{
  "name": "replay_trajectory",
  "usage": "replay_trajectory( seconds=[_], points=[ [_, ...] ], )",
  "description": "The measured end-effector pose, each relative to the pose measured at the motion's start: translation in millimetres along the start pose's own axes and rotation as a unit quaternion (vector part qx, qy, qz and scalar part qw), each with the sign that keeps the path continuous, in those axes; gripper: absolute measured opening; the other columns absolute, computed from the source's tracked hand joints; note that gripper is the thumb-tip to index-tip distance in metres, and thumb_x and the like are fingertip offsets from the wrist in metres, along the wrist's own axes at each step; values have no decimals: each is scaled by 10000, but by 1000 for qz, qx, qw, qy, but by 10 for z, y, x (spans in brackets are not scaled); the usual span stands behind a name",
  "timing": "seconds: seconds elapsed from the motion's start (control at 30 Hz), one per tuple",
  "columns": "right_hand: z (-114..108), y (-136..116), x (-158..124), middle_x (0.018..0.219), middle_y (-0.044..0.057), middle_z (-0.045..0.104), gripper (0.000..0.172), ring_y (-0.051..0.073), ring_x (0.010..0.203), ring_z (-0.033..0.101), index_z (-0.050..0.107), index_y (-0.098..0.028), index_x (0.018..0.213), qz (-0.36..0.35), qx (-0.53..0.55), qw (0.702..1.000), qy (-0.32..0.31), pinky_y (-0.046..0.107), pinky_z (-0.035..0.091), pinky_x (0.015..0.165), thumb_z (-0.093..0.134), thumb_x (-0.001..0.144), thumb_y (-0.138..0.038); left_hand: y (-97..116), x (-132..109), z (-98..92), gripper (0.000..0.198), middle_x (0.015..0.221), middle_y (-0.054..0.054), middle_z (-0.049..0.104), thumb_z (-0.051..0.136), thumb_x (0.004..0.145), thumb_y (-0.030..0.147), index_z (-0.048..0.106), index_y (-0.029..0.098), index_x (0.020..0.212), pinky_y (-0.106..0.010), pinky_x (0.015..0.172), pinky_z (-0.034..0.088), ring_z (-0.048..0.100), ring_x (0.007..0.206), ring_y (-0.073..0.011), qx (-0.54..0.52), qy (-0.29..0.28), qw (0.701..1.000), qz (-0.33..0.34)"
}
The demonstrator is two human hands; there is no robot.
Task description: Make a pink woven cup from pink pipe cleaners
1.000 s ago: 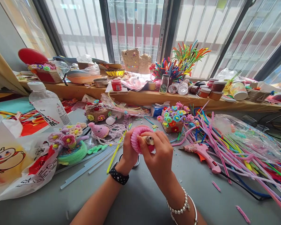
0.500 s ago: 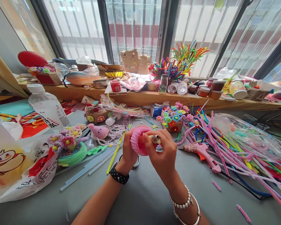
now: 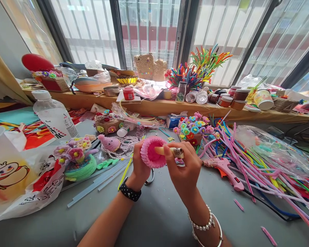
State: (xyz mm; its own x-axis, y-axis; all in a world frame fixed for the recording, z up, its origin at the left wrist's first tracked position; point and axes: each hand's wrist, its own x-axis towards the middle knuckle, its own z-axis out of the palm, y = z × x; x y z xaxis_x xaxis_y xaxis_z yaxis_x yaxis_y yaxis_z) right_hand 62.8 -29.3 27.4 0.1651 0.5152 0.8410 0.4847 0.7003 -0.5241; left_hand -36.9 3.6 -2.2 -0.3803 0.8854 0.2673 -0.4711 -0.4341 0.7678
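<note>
My left hand (image 3: 140,164) is closed around the side of a small pink ribbed cup (image 3: 145,158), which looks made of fuzzy chenille stems. The cup's opening is tilted toward me and shows a deep pink inside. In my right hand (image 3: 185,169) is a cream lighter (image 3: 172,151), pinched between thumb and fingers. Its metal end points right, and its other end is over the cup's opening; I cannot tell whether it touches the inside. Just behind my left wrist, a dark ring-shaped handle (image 3: 151,177) shows on the table.
A pink glue gun (image 3: 228,169) lies to the right, beside a heap of chenille stems (image 3: 247,154). Translucent glue sticks (image 3: 92,187), a green flower pot (image 3: 83,168) and a water bottle (image 3: 53,115) are on the left. A flower basket (image 3: 193,128) stands behind.
My right hand has moved right and slightly down, drawing the lighter partly back from the cup. The cup has turned so that more of its inside shows.
</note>
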Motion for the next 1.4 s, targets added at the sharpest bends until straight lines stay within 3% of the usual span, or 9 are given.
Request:
replay_trajectory(
  seconds=[0.17, 0.27, 0.4, 0.6, 0.77, 0.97, 1.07, 1.23, 1.4],
  points=[
    [71, -11, -35, 666, 34, 618, 83, 149, 641, 493, 609, -167, 748, -34, -39, 997, -53, 280, 413, 618, 548, 793, -199, 29, 33, 36, 265, 725, -45, 632, 449, 712, 317, 643, 136, 711, -279, 667, 458, 576, 732, -182, -50, -46, 991, -111],
    [61, 7, -40, 674, 28, 617, 87, 141, 641, 499, 613, -164, 755, -6, -16, 998, -60, 270, 410, 616, 551, 797, -209, 27, 41, 42, 242, 684, -32, 623, 447, 715, 290, 636, 141, 686, -258, 613, 452, 567, 674, -162, -48, -23, 994, -96],
    [28, 39, -28, 687, 6, 598, 81, 115, 598, 499, 585, -176, 773, 71, 21, 997, 10, 242, 400, 563, 536, 813, -225, 8, 60, 40, 206, 557, 11, 576, 470, 711, 267, 595, 174, 576, -220, 497, 408, 502, 529, -119, -55, 28, 995, -77],
    [56, 43, -34, 648, 10, 595, 75, 135, 625, 505, 592, -174, 739, 0, -47, 998, -35, 267, 406, 607, 551, 794, -205, 64, 26, 82, 245, 691, -35, 654, 429, 704, 247, 652, 151, 676, -256, 591, 444, 579, 662, -170, -47, -39, 994, -88],
    [62, 21, -62, 674, -3, 612, 64, 110, 580, 523, 571, -175, 752, 37, -42, 998, 39, 245, 410, 576, 560, 788, -227, 82, 9, 97, 268, 671, -30, 648, 425, 687, 300, 645, 147, 704, -254, 605, 447, 582, 673, -173, -38, -37, 993, -102],
    [91, 30, -89, 689, -10, 603, 84, 97, 556, 522, 552, -173, 799, 74, -71, 994, 49, 220, 416, 533, 579, 767, -245, 85, 5, 114, 305, 725, -41, 664, 410, 696, 304, 641, 150, 823, -291, 711, 458, 596, 814, -210, -65, -53, 990, -112],
    [87, 51, -83, 654, -21, 572, 103, 90, 528, 504, 529, -174, 780, 83, -76, 992, 63, 209, 414, 512, 587, 760, -256, 121, -13, 111, 351, 825, -55, 675, 403, 714, 287, 622, 155, 953, -324, 774, 454, 597, 883, -227, -102, -102, 977, -155],
    [62, 87, -61, 671, -19, 580, 81, 93, 556, 509, 528, -183, 783, 45, -91, 992, 78, 209, 419, 539, 586, 768, -238, 170, -16, 84, 417, 982, -82, 658, 415, 746, 318, 563, 158, 1101, -369, 839, 436, 591, 946, -247, -191, -196, 924, -268],
    [55, 96, -58, 698, -9, 596, 55, 112, 616, 521, 532, -192, 790, -25, -104, 992, 61, 234, 429, 605, 583, 771, -200, 163, -5, 101, 477, 944, -87, 666, 444, 786, 470, 542, 153, 1129, -345, 814, 446, 609, 897, -229, -181, -202, 910, -312]
  ],
)
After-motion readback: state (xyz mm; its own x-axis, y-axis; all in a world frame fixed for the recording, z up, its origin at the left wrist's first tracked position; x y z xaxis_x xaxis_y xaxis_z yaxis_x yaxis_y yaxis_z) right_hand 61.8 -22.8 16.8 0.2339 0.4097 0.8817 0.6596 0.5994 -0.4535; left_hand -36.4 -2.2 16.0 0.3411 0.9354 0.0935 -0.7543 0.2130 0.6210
